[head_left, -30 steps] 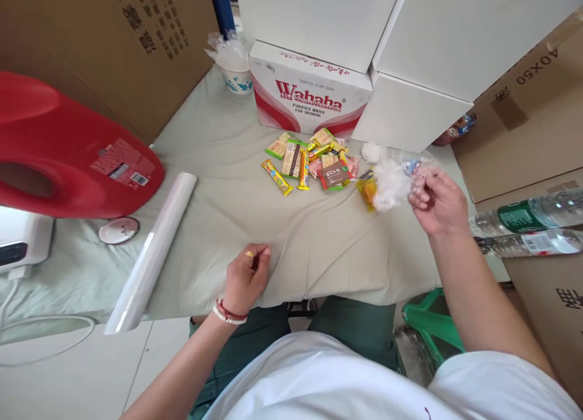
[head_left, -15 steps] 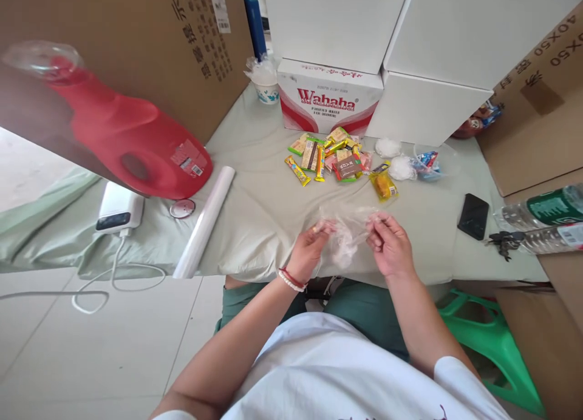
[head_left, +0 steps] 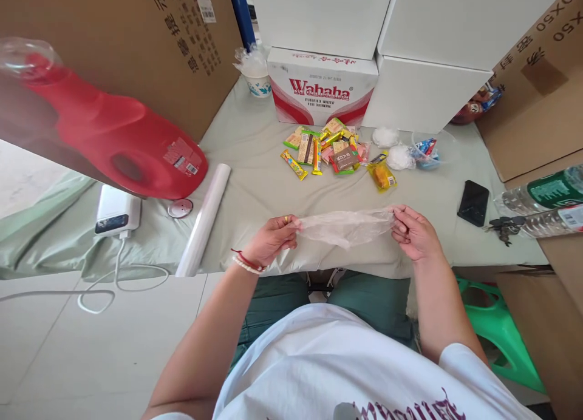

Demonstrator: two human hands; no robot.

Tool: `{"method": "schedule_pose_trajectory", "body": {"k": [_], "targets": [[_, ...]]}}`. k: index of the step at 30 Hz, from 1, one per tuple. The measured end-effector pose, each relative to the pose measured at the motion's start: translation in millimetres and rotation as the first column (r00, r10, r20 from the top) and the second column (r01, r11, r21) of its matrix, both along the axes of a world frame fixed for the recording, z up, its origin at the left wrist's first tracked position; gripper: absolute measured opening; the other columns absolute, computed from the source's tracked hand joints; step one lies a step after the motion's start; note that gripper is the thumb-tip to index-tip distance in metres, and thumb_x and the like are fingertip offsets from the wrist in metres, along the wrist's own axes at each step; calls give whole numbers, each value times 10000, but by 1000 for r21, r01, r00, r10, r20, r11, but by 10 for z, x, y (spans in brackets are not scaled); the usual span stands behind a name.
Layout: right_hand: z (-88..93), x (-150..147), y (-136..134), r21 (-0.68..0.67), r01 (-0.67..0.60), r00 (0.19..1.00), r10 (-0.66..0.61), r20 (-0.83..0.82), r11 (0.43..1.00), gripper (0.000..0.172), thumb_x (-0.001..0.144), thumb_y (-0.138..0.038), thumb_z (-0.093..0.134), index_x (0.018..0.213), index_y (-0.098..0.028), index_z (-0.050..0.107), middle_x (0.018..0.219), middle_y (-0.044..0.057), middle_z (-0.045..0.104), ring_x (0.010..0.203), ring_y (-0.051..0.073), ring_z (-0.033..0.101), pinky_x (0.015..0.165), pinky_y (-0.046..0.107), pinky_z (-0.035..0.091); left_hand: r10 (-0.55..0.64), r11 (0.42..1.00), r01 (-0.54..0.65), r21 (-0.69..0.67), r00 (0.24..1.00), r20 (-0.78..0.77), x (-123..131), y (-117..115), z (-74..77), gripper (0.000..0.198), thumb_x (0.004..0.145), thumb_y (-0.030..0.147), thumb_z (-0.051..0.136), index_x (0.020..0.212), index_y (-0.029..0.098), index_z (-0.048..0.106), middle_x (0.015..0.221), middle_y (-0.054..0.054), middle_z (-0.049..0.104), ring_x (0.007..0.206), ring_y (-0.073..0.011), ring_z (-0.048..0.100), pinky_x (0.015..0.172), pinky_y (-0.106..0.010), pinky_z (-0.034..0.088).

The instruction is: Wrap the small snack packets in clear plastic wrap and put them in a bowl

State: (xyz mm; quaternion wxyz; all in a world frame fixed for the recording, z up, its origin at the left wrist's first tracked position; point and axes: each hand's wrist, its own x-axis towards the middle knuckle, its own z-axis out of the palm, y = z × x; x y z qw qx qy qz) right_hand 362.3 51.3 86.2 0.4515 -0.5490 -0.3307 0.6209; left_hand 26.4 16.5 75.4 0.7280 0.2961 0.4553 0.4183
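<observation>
A thin, see-through plastic film cover point(head_left: 347, 229) is stretched sideways above the front of the table. My left hand point(head_left: 274, 238) pinches one end of it, and my right hand point(head_left: 413, 230) pinches the other. The film sags a little in its middle. Beyond it lies a pile of wrapped snacks point(head_left: 344, 158) in yellow, green and brown packets. A yellow packet point(head_left: 382, 176) lies at the pile's right side, close to two crumpled white plastic bundles point(head_left: 401, 157). Behind my right hand, clear plastic surrounds some blue and red packets point(head_left: 427, 153).
On the left are a large red bottle point(head_left: 132, 138), a white power bank point(head_left: 117, 210) with a cable, and a white roll point(head_left: 203, 220). A black phone point(head_left: 473, 202), keys point(head_left: 505, 227) and plastic bottles point(head_left: 546, 195) lie right. Behind stand a Wahaha box point(head_left: 321, 92) and a covered paper cup point(head_left: 258, 83).
My hands have moved apart, left hand to the left and right hand to the right. The plastic film between them went from bunched to drawn out wide.
</observation>
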Motion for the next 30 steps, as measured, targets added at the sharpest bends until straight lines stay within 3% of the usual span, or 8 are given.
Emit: {"method": "schedule_pose_trajectory", "body": {"k": [3, 6, 10, 13, 23, 25, 27, 30], "targets": [[-54, 35, 41, 126, 69, 947, -105, 305, 990, 403, 739, -487, 804, 978, -195, 662, 623, -64, 471, 494, 81, 329, 432, 199, 274, 48, 998, -53, -34, 991, -128, -150, 19, -43, 484, 579, 489, 972, 748, 152, 668, 672, 21, 610, 582, -75, 558, 595, -222, 486], [-59, -134, -40, 489, 54, 752, -357, 554, 871, 385, 872, -478, 708, 1143, -210, 654, 920, 23, 637, 633, 110, 489, 575, 244, 444, 173, 979, -186, -84, 975, -140, -83, 21, -155, 533, 546, 533, 970, 719, 168, 622, 711, 4, 645, 735, -131, 656, 684, -250, 554], [-77, -527, -279, 488, -525, 665, -21, 746, 698, 441, 929, -464, 686, 1326, -279, 636, 1179, 77, 660, 778, 157, 606, 670, 282, 528, 297, 944, -305, -122, 951, -82, 83, 17, -256, 565, 536, 546, 974, 713, 169, 592, 707, 5, 637, 790, -157, 697, 697, -258, 587], [-192, -700, -372, 398, -692, 554, 89, 828, 602, 279, 976, -380, 623, 1221, -294, 725, 1068, 77, 700, 863, 202, 667, 728, 314, 561, 340, 932, -344, -116, 939, -58, 99, 29, -254, 560, 526, 494, 995, 682, 165, 569, 691, 11, 621, 762, -166, 717, 648, -245, 593], [-318, -257, -422, 613, -442, 764, -84, 640, 655, 258, 968, -209, 599, 1003, -325, 826, 972, 37, 666, 869, 171, 665, 749, 313, 542, 440, 876, -457, -151, 888, -136, -340, 220, -234, 314, 794, 279, 854, 749, 156, 568, 643, 25, 574, 543, -70, 590, 429, -132, 411], [-371, -258, -450, 621, -433, 772, -87, 629, 653, 287, 959, -183, 588, 979, -327, 835, 993, 40, 660, 870, 168, 653, 746, 311, 538, 520, 836, -547, -41, 815, -256, -326, 193, -228, 290, 836, 280, 803, 786, 179, 536, 718, 10, 600, 663, -101, 650, 544, -167, 496], [-441, -302, -475, 625, -427, 772, -97, 629, 653, 315, 950, -158, 568, 974, -321, 837, 1029, 43, 667, 894, 168, 651, 760, 312, 540, 653, 748, -617, 244, 621, -433, -235, 86, -170, 239, 860, 283, 761, 844, 201, 537, 846, -22, 636, 832, -146, 679, 718, -254, 569], [-526, -404, -494, 613, -438, 763, -89, 641, 658, 333, 954, -154, 535, 962, -300, 834, 1088, 48, 677, 932, 169, 656, 818, 328, 555, 784, 615, -335, 714, 350, -512, 0, -140, -15, 122, 889, 278, 697, 924, 224, 593, 1040, -78, 657, 1102, -223, 645, 996, -399, 532]]}}
